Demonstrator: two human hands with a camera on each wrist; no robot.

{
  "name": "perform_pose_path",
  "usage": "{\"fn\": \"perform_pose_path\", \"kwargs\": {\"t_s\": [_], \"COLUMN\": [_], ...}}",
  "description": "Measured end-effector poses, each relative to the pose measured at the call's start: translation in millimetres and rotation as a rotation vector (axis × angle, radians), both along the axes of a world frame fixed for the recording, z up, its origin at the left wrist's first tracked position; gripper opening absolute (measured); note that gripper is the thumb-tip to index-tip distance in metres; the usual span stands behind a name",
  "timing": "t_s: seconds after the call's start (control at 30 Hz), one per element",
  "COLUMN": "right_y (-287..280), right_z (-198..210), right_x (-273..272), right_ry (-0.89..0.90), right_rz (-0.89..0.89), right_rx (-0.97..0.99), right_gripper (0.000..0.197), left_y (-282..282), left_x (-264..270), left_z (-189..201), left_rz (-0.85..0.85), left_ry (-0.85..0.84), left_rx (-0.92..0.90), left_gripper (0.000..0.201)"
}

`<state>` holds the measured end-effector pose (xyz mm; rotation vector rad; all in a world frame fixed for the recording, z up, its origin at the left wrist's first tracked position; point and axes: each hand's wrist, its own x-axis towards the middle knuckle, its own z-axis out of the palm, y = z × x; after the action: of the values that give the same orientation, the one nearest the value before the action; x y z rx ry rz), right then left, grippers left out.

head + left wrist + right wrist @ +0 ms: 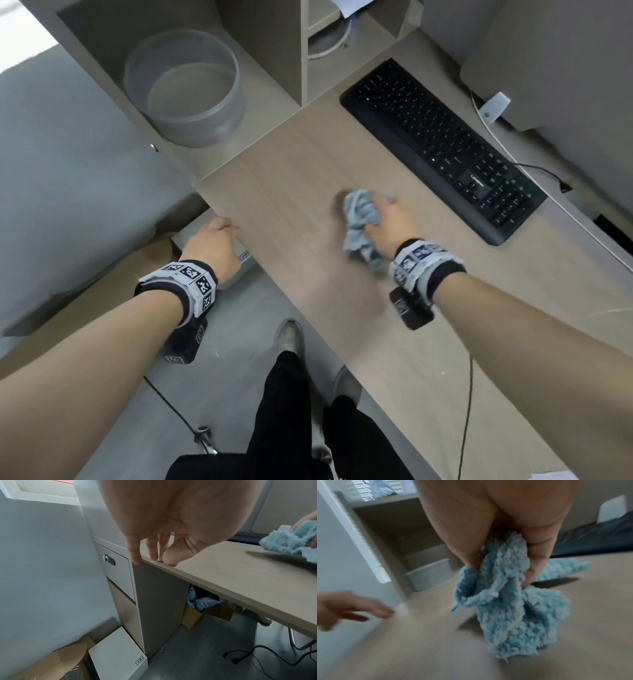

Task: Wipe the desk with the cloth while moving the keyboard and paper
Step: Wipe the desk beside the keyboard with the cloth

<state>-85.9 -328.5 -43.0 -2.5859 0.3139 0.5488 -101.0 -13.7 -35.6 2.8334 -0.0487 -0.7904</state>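
Both bare forearms reach forward, each wrist wrapped in a band with black-and-white square markers and a small dark camera block beneath it. The left hand (214,240) is extended palm down, its fingers (135,555) nearly straight and slightly spread, the tips resting at the near left corner edge of the table (291,178). The right hand (387,222) lies farther forward and to the right, knuckles up, fingers curled tightly around a bunched light-blue cloth (359,219) held against the tabletop.

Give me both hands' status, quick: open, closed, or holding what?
Left hand: open, fingertips resting on the desk edge, holding nothing.
Right hand: closed around the bunched blue cloth, on the desk.
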Motion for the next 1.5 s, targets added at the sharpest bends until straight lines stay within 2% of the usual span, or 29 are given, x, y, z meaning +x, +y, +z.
{"fn": "perform_pose_path", "kwargs": {"t_s": [0.07, 0.13, 0.27, 0.33, 0.37, 0.43, 0.57, 0.63, 0.67, 0.7, 0.77, 0.83, 0.9, 0.93, 1.0, 1.07, 1.17, 1.23, 1.33, 1.5], "right_y": [-17.9, 2.4, 97.1, 129.6, 135.5, 125.4, 46.9, 11.9, 4.3, 6.0, 33.4, 69.8, 85.7, 82.0, 54.6, 19.4, -7.5, 3.9, 51.1, 142.3], "right_z": [-0.8, 1.0, -5.3, -6.7, -5.6, -0.3, 7.2, 8.1, 6.5, 4.2, -4.5, -10.9, -12.5, -7.8, 1.2, 8.0, 9.1, 3.5, -7.8, -27.4], "right_x": [7.0, 1.2, -36.1, -52.4, -54.3, -44.0, 4.3, 23.3, 29.7, 31.8, 26.3, 9.8, 0.0, 4.0, 24.5, 48.8, 75.3, 87.3, 99.2, 73.6], "right_ry": [0.019, 0.061, 0.042, 0.072, 0.086, 0.074, -0.038, -0.041, -0.037, -0.028, -0.022, 0.0, 0.009, -0.004, -0.062, -0.114, -0.057, -0.011, -0.055, -0.085], "right_rz": [-0.058, 0.016, 0.364, 0.512, 0.53, 0.443, 0.095, -0.089, -0.12, -0.094, 0.067, 0.291, 0.389, 0.327, 0.093, -0.077, -0.113, -0.042, 0.134, 0.534], "right_rx": [-0.15, -0.223, -0.06, 0.058, 0.138, 0.237, 0.056, -0.048, -0.107, -0.158, -0.156, -0.074, 0.015, 0.054, 0.066, -0.005, -0.173, -0.218, -0.206, -0.143], "right_gripper": [0.047, 0.052, 0.059, 0.045, 0.037, 0.033, 0.051, 0.047, 0.046, 0.047, 0.052, 0.054, 0.057, 0.058, 0.059, 0.059, 0.06, 0.059, 0.055, 0.072], "left_y": [2.6, 4.9, 8.1, 8.8, 8.8, 8.4, 6.0, 6.4, 7.1, 7.2, 8.1, 7.4, 6.4, 5.2, 2.5, 1.8, 5.8, 8.4, 10.2, 18.0], "left_x": [1.4, 2.3, 6.7, 7.6, 7.2, 5.2, 2.2, 4.5, 5.7, 6.8, 11.5, 20.0, 30.1, 35.6, 47.1, 57.6, 69.0, 71.4, 68.3, 69.1], "left_z": [0.0, -1.6, 0.1, 1.9, 1.9, 0.1, -4.5, -5.8, -6.4, -7.0, -7.9, -6.6, -4.6, -4.3, -5.1, -7.7, -14.1, -17.4, -22.4, -26.3], "left_rz": [-0.014, -0.016, -0.04, -0.046, -0.046, -0.041, -0.034, -0.021, -0.017, -0.016, -0.002, 0.036, 0.081, 0.094, 0.099, 0.096, 0.097, 0.095, 0.051, 0.009], "left_ry": [-0.003, -0.017, -0.04, -0.025, -0.021, -0.036, -0.093, -0.102, -0.104, -0.106, -0.105, -0.096, -0.089, -0.086, -0.084, -0.093, -0.106, -0.105, -0.121, -0.151], "left_rx": [-0.014, -0.029, -0.035, -0.024, -0.022, -0.033, -0.04, -0.048, -0.052, -0.055, -0.065, -0.08, -0.093, -0.098, -0.106, -0.118, -0.12, -0.102, -0.075, -0.073], "left_gripper": [0.065, 0.064, 0.061, 0.061, 0.061, 0.06, 0.054, 0.054, 0.054, 0.053, 0.05, 0.045, 0.041, 0.042, 0.05, 0.06, 0.066, 0.065, 0.066, 0.065]}}
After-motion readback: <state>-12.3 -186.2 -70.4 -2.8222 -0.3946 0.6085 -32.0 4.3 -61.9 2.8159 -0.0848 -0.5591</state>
